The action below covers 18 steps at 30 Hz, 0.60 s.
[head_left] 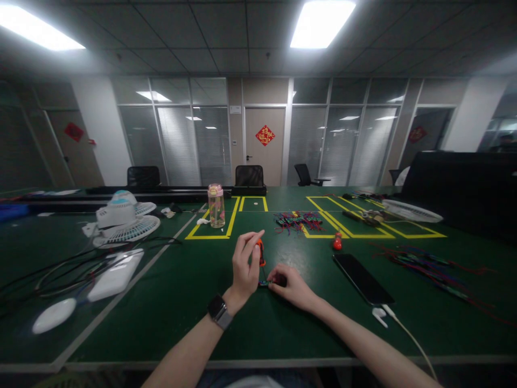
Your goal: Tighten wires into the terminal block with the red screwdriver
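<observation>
Left hand (245, 269) holds screwdriver (260, 252) over part (264, 283) held by right hand (291, 288).

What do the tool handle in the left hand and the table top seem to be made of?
Tool handle: probably plastic, orange and smooth, in the left hand. Table top: likely a matte green mat; no glare shows.

Two rectangular white ceiling light panels (322, 21) glare overexposed high above the dark green felt table (161, 302), which lies dim, sharp at its middle around the left hand (245, 269), its outer edges bowed and blurred.
</observation>
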### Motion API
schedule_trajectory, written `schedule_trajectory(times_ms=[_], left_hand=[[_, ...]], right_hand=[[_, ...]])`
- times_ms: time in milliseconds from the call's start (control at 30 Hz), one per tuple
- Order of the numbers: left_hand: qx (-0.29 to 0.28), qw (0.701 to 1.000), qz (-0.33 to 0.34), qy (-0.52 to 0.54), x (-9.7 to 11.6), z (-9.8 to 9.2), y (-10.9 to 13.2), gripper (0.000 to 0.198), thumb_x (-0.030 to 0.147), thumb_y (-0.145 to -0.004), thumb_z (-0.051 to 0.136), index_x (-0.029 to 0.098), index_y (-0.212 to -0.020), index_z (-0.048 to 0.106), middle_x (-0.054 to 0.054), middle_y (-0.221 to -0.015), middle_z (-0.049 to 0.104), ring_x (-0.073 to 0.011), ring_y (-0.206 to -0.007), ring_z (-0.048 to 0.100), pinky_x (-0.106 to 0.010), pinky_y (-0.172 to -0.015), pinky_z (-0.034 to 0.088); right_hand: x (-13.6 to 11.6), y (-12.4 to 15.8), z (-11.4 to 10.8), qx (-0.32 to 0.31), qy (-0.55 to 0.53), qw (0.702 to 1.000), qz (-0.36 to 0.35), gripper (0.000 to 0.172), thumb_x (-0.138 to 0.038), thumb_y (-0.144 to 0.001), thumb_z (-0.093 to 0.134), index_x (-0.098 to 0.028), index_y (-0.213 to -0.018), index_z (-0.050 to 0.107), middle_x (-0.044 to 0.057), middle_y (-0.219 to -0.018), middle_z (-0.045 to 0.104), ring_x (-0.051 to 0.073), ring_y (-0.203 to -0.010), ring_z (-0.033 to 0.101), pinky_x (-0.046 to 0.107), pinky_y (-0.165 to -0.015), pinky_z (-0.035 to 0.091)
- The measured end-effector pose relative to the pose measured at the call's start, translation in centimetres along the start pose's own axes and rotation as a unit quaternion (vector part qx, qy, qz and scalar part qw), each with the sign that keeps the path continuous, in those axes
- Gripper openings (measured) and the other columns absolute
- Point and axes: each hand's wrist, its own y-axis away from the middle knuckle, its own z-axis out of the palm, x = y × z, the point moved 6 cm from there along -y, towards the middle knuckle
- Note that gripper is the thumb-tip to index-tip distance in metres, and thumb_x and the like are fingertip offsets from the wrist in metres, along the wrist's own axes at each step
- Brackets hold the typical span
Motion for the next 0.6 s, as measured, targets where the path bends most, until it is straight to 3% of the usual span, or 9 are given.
schedule_trajectory(times_ms=[267, 467, 600], left_hand=[[0.053, 0.997, 0.009, -0.057, 0.22, -0.40, -0.20, 0.019, 0.026, -0.091, 0.057, 0.022, -0.106, 0.068, -0.003, -0.090, 0.050, -0.0138, -0.082, 0.057, -0.026, -0.073, 0.051], [-0.004, 1.000, 0.000, -0.015, 0.00, 0.07, 0.01, 0.035, 0.020, -0.098, 0.036, 0.021, -0.125, 0.058, -0.008, -0.106, 0.056, -0.0169, -0.097, 0.058, -0.031, -0.084, 0.051], [0.006, 1.000, -0.014, -0.008, -0.40, 0.20, -0.02, 0.029, 0.020, -0.096, 0.045, 0.020, -0.122, 0.058, -0.007, -0.101, 0.059, -0.0170, -0.095, 0.059, -0.030, -0.083, 0.051]], right_hand=[[0.09, -0.01, 0.02, -0.003, 0.005, 1.000, -0.001, 0.014, -0.004, -0.069, 0.063, -0.016, -0.076, 0.065, 0.001, -0.075, 0.060, 0.015, -0.070, 0.055, 0.025, -0.065, 0.042], [0.05, 0.03, 0.04, -0.004, -0.002, 1.000, -0.003, 0.014, -0.004, -0.070, 0.062, -0.016, -0.077, 0.065, 0.000, -0.074, 0.060, 0.015, -0.070, 0.055, 0.024, -0.065, 0.042], [0.01, 0.05, 0.02, -0.003, -0.001, 1.000, -0.001, 0.012, -0.005, -0.071, 0.063, -0.015, -0.077, 0.065, 0.001, -0.075, 0.060, 0.015, -0.070, 0.055, 0.025, -0.065, 0.042]])
